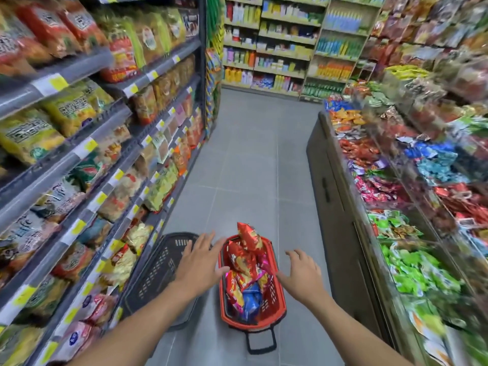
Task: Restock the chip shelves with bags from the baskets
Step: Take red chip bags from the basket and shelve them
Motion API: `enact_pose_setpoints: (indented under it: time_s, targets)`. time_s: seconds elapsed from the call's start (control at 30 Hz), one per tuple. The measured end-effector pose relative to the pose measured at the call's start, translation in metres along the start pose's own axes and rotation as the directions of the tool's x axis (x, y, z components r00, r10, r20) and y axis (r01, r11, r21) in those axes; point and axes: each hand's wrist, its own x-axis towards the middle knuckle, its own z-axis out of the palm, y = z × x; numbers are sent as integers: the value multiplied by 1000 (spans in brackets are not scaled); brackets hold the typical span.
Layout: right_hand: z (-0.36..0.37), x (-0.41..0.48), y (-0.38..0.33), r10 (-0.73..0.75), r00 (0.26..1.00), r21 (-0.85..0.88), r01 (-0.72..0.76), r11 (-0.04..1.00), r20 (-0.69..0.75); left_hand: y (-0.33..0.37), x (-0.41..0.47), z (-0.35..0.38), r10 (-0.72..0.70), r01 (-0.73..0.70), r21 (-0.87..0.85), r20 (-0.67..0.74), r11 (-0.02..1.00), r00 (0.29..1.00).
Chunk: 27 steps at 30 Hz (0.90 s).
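Arms are shown outstretched over the floor of a snack aisle, as seen from a head-worn camera looking down. The left hand [199,262] is held palm down with its fingers straight and spread, and nothing is gripped. It lies over the gap between the black basket [153,273] and the red basket [277,305], with its fingertips overlapping the far left rim of the red one. The right hand [301,270] is held empty just right of the red basket, its fingers spread and slightly bent and its thumb pointed toward the rim. Whether the rim is touched cannot be told.

The chip bags [243,262] are heaped in the red basket, which is set on the grey tiled floor [250,167] in mid-aisle, with its black handle [261,344] laid out toward the camera. Most of the bags are red. One red bag [248,236] is stood above the rim at the far end, and a blue bag [250,299] is wedged toward the near end.

The black basket is placed just beside the red one, on its left, close to the foot of the chip shelves [105,130]. These shelves are lined with yellow price tags [84,147] and packed with bagged snacks, blurred toward the picture's edge. A display counter [332,186] heaped with wrapped sweets is ranged along the right, and shelves of bottles [287,37] are seen at the aisle's far end.
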Motion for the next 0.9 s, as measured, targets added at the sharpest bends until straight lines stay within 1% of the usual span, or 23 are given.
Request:
enact_pose_setpoints:
  time_s: [0.2, 0.3, 0.53, 0.73, 0.9]
  targets:
    - [19, 61, 27, 45, 997, 35, -47, 998, 64, 5, 70, 30, 8, -7, -5, 73, 1000, 997]
    - [28, 100, 42, 39, 994, 58, -45, 997, 104, 12, 103, 45, -20, 23, -30, 118, 999, 993]
    - [62, 198, 71, 40, 982, 102, -60, 993, 186, 16, 182, 89, -86, 101, -84, 166, 991, 982]
    - [127, 260, 88, 57, 961, 114, -91, 989, 272, 3, 241, 151, -96, 119, -93, 222, 989, 970]
    - [204, 307, 96, 140, 929, 144, -199, 969, 343, -24, 283, 214, -130, 174, -171, 243, 970, 961]
